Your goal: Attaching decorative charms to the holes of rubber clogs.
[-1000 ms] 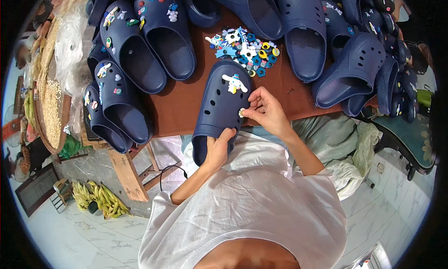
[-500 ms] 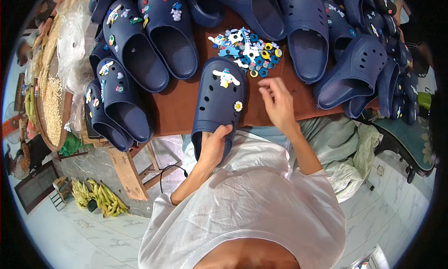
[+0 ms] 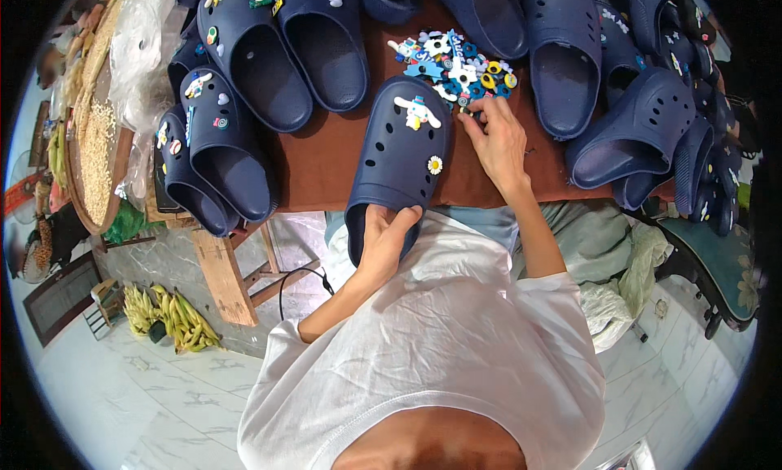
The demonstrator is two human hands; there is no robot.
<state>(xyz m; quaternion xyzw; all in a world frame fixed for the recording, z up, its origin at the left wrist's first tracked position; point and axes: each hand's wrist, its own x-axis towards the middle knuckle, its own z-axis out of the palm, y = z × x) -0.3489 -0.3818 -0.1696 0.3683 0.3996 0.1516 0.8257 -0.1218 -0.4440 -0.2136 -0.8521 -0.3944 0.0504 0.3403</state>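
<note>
My left hand (image 3: 387, 240) grips a navy foam clog (image 3: 389, 164) at its heel opening, fingers inside and thumb over the near edge of the upper. The toe points away from me. On the upper sit a white long-eared character charm (image 3: 417, 112) and, lower on the right side, a white daisy charm (image 3: 435, 164) with a yellow centre. My right hand (image 3: 498, 140) is at the near right edge of a pile of colourful shoe charms (image 3: 459, 69), thumb and fingers drawn together in a pinch. What lies between the fingertips is too small and covered to make out.
Several charm-decorated clogs (image 3: 224, 156) stand at the left of the brown cloth (image 3: 309, 173). Undecorated clogs (image 3: 568, 71) and one tilted clog (image 3: 631, 128) lie to the right. A round tray of pale kernels (image 3: 99, 164) is far left; bananas (image 3: 183, 319) rest on the floor.
My right hand has moved forward to the charm pile, fingers closing at its edge. The left hand still grips the clog. The whole view has shifted slightly.
</note>
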